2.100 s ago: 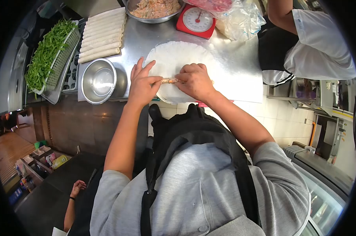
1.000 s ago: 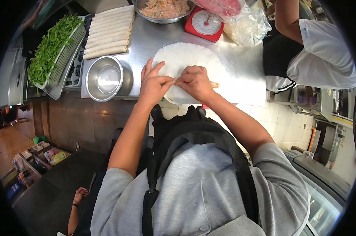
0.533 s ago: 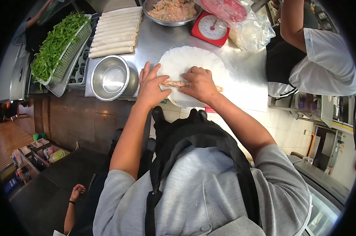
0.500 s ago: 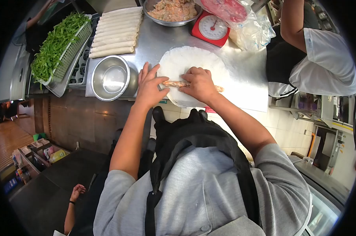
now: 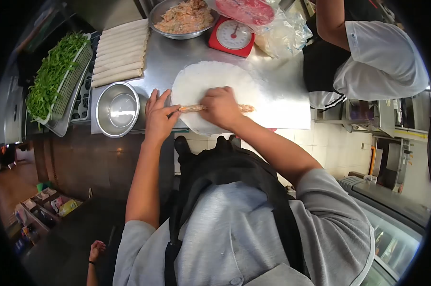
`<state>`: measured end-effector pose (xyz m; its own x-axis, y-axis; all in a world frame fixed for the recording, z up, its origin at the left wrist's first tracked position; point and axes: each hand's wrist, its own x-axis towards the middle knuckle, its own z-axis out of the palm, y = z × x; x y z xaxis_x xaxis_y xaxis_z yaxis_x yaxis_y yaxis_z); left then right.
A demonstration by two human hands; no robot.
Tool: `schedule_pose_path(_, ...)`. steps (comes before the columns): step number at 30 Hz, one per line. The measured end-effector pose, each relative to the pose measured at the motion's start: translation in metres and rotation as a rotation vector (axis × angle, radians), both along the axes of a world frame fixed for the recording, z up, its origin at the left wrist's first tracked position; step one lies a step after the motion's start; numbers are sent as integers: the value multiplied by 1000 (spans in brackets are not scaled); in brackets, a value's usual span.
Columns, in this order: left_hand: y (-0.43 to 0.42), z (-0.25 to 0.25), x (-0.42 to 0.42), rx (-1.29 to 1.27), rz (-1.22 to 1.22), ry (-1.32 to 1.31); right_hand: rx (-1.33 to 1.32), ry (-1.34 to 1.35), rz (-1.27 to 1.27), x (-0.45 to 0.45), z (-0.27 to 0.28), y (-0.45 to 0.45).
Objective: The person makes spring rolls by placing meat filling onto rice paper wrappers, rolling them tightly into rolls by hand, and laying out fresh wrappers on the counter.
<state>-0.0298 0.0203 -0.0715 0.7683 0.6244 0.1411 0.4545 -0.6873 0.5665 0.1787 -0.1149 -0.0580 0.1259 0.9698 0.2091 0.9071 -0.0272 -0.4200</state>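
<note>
Beyond the round wrapper (image 5: 215, 78) on the desk (image 5: 284, 107) stand a filling bowl (image 5: 184, 19) and red scale (image 5: 232, 35). On it, the filling strip (image 5: 246, 108) runs left to right. The left hand (image 5: 160, 117) pinches its left end, other fingers raised; the right hand (image 5: 220, 108) (grip unclear) curls over its middle.

From my feed I've got a stainless-steel counter (image 5: 177, 53) with glare washing out its right end, pale floor tiles (image 5: 305, 138) below, a glass-paned cooler (image 5: 384, 229) lower right, brownish flooring (image 5: 10, 193) far left.
</note>
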Motion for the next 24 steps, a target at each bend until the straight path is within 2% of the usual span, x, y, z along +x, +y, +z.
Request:
schedule_pose_path(3, -2, 2, 0, -17, 36, -13, -22, -20, -116, 40, 1, -52)
schedule_pose_path(9, -4, -1, -1, -97, 65, -1, -12, -9, -152, 71, -2, -94)
schedule_pose_path(14, -4, 1, -2, -145, 96, -15, -76, 7, -160, 80, 3, -94)
schedule_pose_path(19, -3, -5, -3, -108, 76, -2, -22, 20, -155, 88, 2, -101)
schedule_pose_path(22, -8, -7, 1, -66, 81, 30, -107, 65, -155, 91, 2, -105)
schedule_pose_path(24, -13, -3, 2, -37, 130, -22, -24, 74, -146, 91, 4, -105)
